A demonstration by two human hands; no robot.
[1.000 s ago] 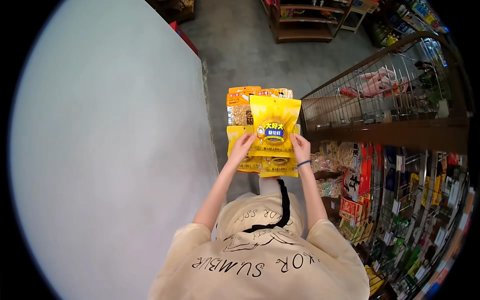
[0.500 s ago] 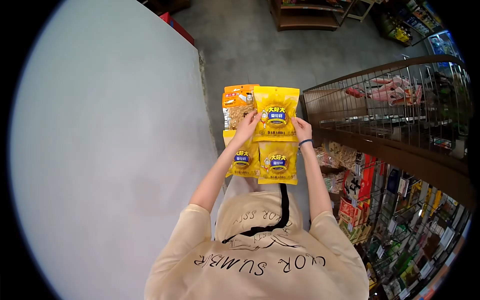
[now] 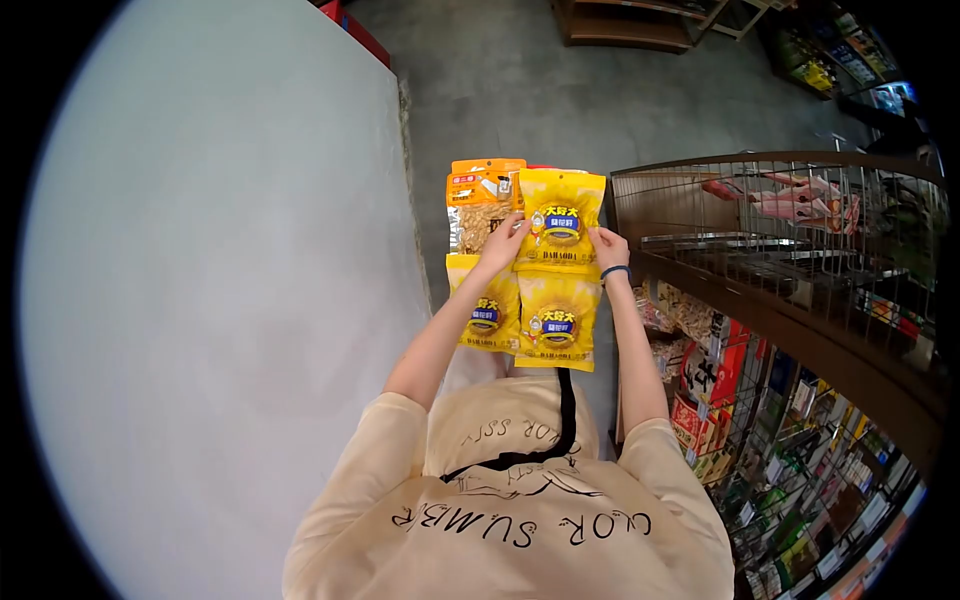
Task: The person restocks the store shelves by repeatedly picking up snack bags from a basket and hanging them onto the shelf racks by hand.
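Observation:
A yellow snack bag point(image 3: 560, 222) is upright between my two hands. My left hand point(image 3: 504, 243) pinches its left edge, and my right hand point(image 3: 610, 250) grips its right edge. Directly below it is another yellow bag point(image 3: 556, 322), and a third yellow bag point(image 3: 484, 310) lies to the left of that one. Above the third bag, an orange-topped clear packet point(image 3: 484, 205) shows pale contents, partly covered by my left hand. What supports the lower bags and the packet is hidden.
A large pale wall or panel point(image 3: 220, 300) fills the left side. On the right stands a brown-edged wire rack point(image 3: 790, 215) with pink packages, and packed shelves point(image 3: 800, 450) lie below it. Grey floor point(image 3: 500, 100) and a brown shelf unit point(image 3: 625, 28) are ahead.
The held yellow bag has moved up and slightly right, uncovering the bags below it. My left hand has risen along its edge. The wire rack and shelves have shifted in view.

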